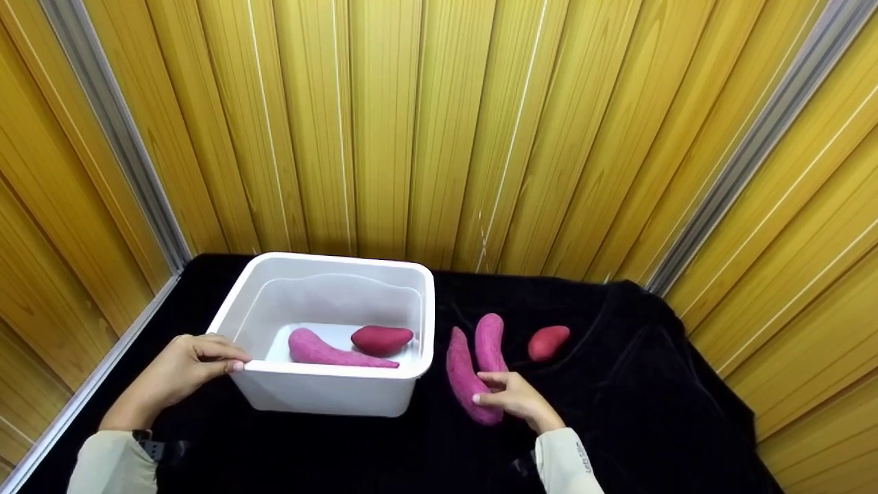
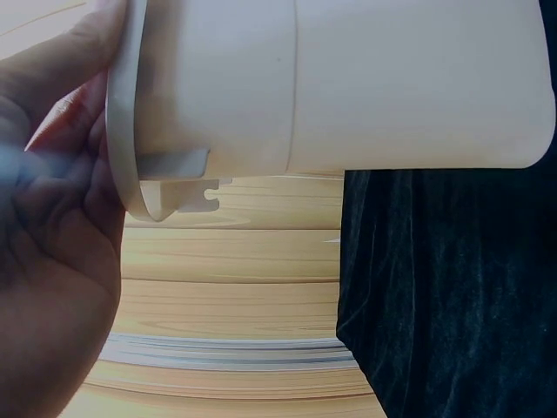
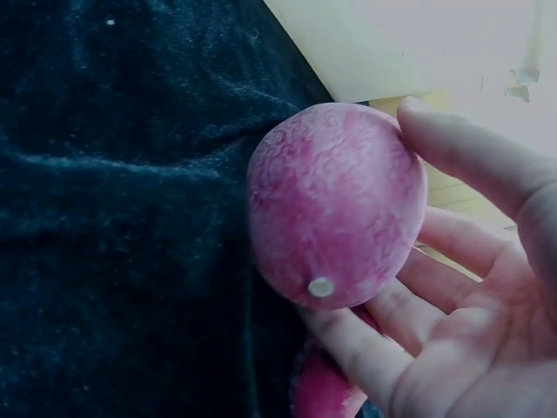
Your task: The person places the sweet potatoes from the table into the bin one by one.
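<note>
A pink sweet potato [image 1: 458, 367] is held by the right hand [image 1: 518, 398].
Its near end is gripped between thumb [image 3: 474, 152] and fingers [image 3: 361, 348], just right of the white bin [image 1: 329, 396], whose rim [image 1: 309, 369] is pinched by the left hand [image 1: 180, 365]. Black cloth [image 1: 658, 418] is spread below, ringed by yellow wood-look walls [image 1: 384, 137]. The potato is turned lengthwise front to back, its thin tip [image 1: 455, 333] pointed away and slightly left.

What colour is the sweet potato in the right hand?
The sweet potato is mottled pinkish-purple, clearest in the right wrist view.
</note>
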### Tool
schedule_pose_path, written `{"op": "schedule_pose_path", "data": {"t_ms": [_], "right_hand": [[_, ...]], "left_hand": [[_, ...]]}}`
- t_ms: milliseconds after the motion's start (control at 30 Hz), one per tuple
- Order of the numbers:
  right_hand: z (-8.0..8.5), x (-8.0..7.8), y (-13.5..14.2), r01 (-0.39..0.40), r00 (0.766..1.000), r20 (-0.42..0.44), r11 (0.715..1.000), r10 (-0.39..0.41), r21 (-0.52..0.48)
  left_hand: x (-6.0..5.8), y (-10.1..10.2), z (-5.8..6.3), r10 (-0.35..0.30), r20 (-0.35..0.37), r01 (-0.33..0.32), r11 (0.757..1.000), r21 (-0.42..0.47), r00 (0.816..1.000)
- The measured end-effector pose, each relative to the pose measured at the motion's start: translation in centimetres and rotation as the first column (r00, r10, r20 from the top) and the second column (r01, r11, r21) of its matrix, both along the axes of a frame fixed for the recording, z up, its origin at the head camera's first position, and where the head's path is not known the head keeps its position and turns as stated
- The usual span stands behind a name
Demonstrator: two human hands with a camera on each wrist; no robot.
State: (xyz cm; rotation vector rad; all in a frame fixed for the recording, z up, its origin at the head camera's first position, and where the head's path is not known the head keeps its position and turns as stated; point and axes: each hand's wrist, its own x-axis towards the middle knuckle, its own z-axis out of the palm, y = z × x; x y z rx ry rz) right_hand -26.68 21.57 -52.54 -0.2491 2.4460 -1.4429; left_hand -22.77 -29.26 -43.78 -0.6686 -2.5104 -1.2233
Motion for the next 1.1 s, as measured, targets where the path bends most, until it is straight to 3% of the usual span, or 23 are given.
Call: {"op": "schedule_pose_path", "data": {"t_ms": [700, 1100], "right_hand": [[-0.6, 1.1, -0.5, 0.03, 0.999, -0.043, 0.999, -0.031, -0.023], [-2.2, 1.0, -0.6, 0.07, 0.994, -0.087, 0.997, -0.071, -0.007]], "left_hand": [[-0.2, 0.0, 0.0, -0.03, -0.006, 0.03, 1.0, 0.003, 1.0], [-0.1, -0.1, -0.2, -0.009, -0.026, 0.009, 1.0, 0.006, 1.0]]}}
